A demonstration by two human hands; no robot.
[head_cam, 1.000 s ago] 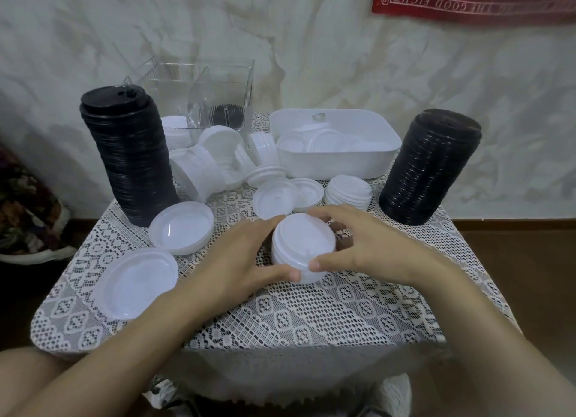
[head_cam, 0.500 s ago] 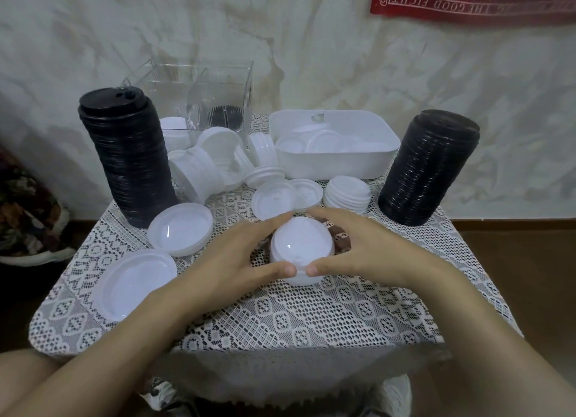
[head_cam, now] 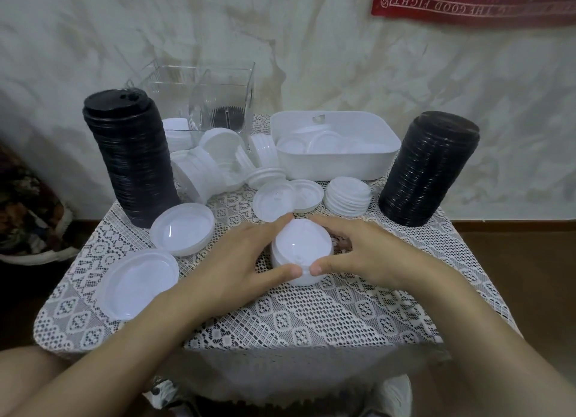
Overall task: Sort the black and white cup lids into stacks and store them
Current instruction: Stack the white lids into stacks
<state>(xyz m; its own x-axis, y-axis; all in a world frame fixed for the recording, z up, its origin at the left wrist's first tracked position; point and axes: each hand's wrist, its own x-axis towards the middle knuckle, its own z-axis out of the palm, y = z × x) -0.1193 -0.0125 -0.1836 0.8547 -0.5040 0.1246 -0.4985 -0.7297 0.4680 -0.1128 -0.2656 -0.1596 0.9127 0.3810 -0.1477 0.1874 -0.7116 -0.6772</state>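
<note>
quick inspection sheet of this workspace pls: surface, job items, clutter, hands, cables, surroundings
surface: white lace cloth over the top, crowded with lids.
job's things: left black lid stack and right black lid stack, both upright; short white lid stack between the hands; toppled white stack; loose white lids; white bin holding white lids; clear container at the back.
clutter: nothing seen.
grippers: left hand and right hand cup the short white lid stack from both sides.
cables: nothing seen.
surroundings: marbled wall, red cloth hanging top right, patterned fabric low at left.
</note>
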